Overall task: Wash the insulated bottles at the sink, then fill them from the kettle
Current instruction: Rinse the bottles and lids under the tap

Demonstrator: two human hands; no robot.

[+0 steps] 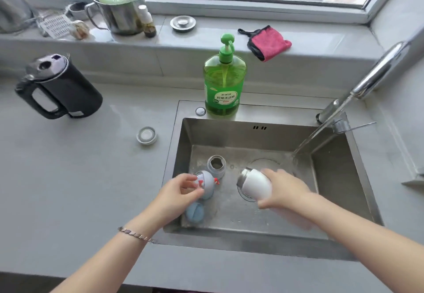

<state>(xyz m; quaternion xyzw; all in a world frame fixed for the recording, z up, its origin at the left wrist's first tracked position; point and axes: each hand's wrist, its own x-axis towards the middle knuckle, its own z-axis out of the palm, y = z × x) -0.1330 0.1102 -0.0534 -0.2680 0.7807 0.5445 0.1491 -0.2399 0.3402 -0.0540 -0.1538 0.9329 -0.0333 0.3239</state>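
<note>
White bottle: mouth faces away from stream

Right hand fingers wrap it above the sink drain, long axis crosswise, steel mouth toward the left edge. The water stream falls just behind that hand. Left hand fingers pinch a grey-blue piece.

The grey counter bears a black kettle and, seemingly, a small round lid.
</note>
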